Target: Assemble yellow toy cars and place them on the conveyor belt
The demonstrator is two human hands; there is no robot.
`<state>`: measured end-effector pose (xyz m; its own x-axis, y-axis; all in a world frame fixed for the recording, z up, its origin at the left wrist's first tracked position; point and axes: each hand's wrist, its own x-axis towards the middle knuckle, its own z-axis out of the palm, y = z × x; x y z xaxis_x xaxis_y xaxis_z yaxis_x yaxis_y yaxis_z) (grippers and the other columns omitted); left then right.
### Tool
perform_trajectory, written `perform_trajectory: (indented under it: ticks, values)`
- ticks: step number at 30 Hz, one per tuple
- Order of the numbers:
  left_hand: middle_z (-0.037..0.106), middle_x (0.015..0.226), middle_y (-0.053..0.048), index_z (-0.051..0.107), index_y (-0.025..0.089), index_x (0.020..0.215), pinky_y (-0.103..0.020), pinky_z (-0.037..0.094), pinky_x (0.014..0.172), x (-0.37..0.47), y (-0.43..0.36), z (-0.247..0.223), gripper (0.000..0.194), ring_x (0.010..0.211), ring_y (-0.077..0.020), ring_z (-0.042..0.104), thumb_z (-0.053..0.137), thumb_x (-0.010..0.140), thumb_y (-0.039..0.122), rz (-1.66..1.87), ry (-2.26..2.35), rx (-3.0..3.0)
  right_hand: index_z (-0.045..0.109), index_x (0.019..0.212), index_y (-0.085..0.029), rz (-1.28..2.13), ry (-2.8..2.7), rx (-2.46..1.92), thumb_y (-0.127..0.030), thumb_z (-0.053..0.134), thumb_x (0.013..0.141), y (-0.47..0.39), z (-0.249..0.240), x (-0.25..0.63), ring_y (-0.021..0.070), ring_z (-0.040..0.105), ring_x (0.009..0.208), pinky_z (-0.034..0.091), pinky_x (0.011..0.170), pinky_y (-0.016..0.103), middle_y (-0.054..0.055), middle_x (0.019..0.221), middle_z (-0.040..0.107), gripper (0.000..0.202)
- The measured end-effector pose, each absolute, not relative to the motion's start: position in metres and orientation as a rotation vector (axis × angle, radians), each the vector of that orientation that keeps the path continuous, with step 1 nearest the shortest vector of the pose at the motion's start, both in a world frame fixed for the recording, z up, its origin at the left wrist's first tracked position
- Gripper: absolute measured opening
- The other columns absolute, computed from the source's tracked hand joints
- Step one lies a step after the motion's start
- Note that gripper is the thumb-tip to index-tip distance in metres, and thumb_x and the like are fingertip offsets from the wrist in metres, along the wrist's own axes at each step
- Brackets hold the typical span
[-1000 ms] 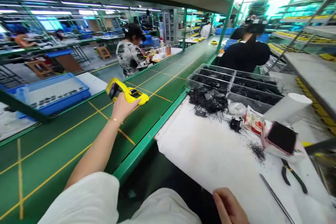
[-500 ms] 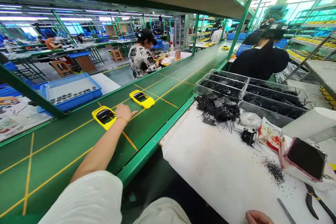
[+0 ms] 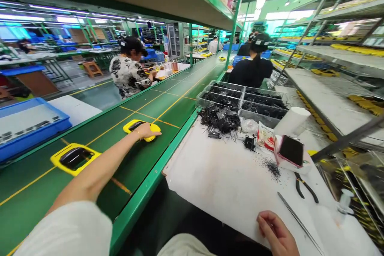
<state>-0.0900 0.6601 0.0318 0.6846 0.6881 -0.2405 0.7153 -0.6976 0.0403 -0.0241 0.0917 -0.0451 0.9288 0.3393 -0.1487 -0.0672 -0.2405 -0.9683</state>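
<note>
On the green conveyor belt, my left hand (image 3: 144,130) lies over the front end of a yellow car shell (image 3: 132,125) with a dark window part, its fingers closed round the shell. Nearer to me on the belt, a second yellow car shell (image 3: 57,158) rests beside my left forearm. My right hand (image 3: 274,230) is at the near edge of the white worktable, loosely curled with thumb and fingers together and nothing visible in them. Metal tweezers (image 3: 295,218) and black-handled pliers (image 3: 306,188) lie beyond it.
Clear divided trays (image 3: 242,102) hold black wired parts, with a pile (image 3: 220,122) in front. A phone (image 3: 291,151), white roll (image 3: 292,121) and small black bits (image 3: 272,168) are on the table. Racks stand right; several people sit along the belt; a blue bin (image 3: 33,128) is left.
The view has turned right. My left hand has moved from between the two shells onto the farther one. More of my right hand, the pliers and the tweezers now shows.
</note>
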Motion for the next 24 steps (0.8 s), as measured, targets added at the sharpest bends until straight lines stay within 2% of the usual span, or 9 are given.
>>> perform_trajectory:
  ticks: [4,7,10,12,15,17,19,22,24]
  values:
    - [0.066,0.109,-0.012,0.059,0.013,0.111,-0.031,0.047,0.081,-0.089,0.584,0.055,0.072,0.094,-0.0260,0.063,0.061,0.069,0.071,-0.238,0.699,2.821,0.059,0.078,-0.018,0.380,-0.244,-1.743,-0.057,0.061,0.082,0.104,-0.027,-0.030,0.0139,0.044,0.064,0.040,0.060,0.026,0.001,0.067,0.046,0.039]
    - [0.064,0.112,-0.008,0.055,0.019,0.118,-0.032,0.048,0.084,-0.090,0.505,0.073,0.081,0.097,-0.0260,0.061,0.075,0.056,0.068,-0.139,0.176,2.688,0.061,0.081,-0.018,0.414,-0.265,-1.719,-0.057,0.062,0.082,0.111,-0.018,-0.036,0.0151,0.046,0.068,0.042,0.064,0.028,0.003,0.074,0.052,0.039]
    - [0.063,0.108,-0.008,0.056,0.019,0.115,-0.036,0.050,0.084,-0.091,0.424,0.072,0.093,0.093,-0.0274,0.062,0.080,0.043,0.072,-0.150,-0.188,2.520,0.061,0.110,-0.020,0.495,-0.288,-1.602,-0.056,0.058,0.086,0.119,-0.013,-0.048,0.0155,0.051,0.072,0.046,0.067,0.030,0.007,0.093,0.060,0.044]
    - [0.065,0.104,-0.009,0.055,0.017,0.116,-0.037,0.051,0.079,-0.093,0.377,0.053,0.098,0.088,-0.0272,0.063,0.079,0.040,0.075,-0.125,-0.359,2.455,0.049,0.132,-0.022,0.576,-0.335,-1.485,-0.056,0.054,0.089,0.125,-0.011,-0.056,0.0147,0.054,0.072,0.048,0.066,0.030,0.009,0.105,0.060,0.055]
    - [0.065,0.088,-0.008,0.057,0.015,0.105,-0.035,0.053,0.067,-0.099,0.328,0.013,0.096,0.072,-0.0227,0.062,0.076,0.036,0.080,0.039,-0.569,2.418,0.039,0.140,-0.025,0.677,-0.368,-1.310,-0.051,0.058,0.089,0.133,-0.006,-0.066,0.0182,0.059,0.092,0.051,0.083,0.034,0.009,0.118,0.058,0.060]
    - [0.064,0.084,-0.009,0.058,0.014,0.099,-0.035,0.052,0.062,-0.103,0.318,-0.004,0.089,0.069,-0.0223,0.061,0.070,0.045,0.083,0.249,-0.709,2.437,0.042,0.135,-0.024,0.701,-0.360,-1.269,-0.044,0.063,0.088,0.136,-0.004,-0.070,0.0218,0.056,0.110,0.046,0.098,0.038,0.009,0.124,0.057,0.056]
    - [0.065,0.088,-0.011,0.059,0.015,0.100,-0.035,0.052,0.065,-0.098,0.326,-0.006,0.076,0.075,-0.0225,0.062,0.063,0.061,0.081,0.459,-0.791,2.416,0.041,0.134,-0.023,0.716,-0.370,-1.278,-0.040,0.064,0.088,0.139,-0.003,-0.072,0.0231,0.054,0.116,0.044,0.102,0.040,0.009,0.126,0.056,0.054]
    - [0.065,0.098,-0.010,0.059,0.019,0.106,-0.035,0.051,0.081,-0.058,0.353,0.010,0.046,0.092,-0.0216,0.060,0.057,0.084,0.060,0.605,-0.595,2.345,0.035,0.139,-0.022,0.703,-0.421,-1.300,-0.039,0.061,0.090,0.140,-0.002,-0.075,0.0221,0.056,0.111,0.045,0.100,0.040,0.010,0.127,0.054,0.058]
    - [0.061,0.114,-0.014,0.059,0.018,0.111,-0.042,0.044,0.098,-0.015,0.364,0.017,0.046,0.111,-0.0261,0.054,0.059,0.083,0.054,0.516,-0.277,2.304,0.035,0.140,-0.022,0.688,-0.482,-1.388,-0.039,0.061,0.090,0.138,0.001,-0.074,0.0207,0.057,0.103,0.048,0.094,0.038,0.009,0.125,0.056,0.059]
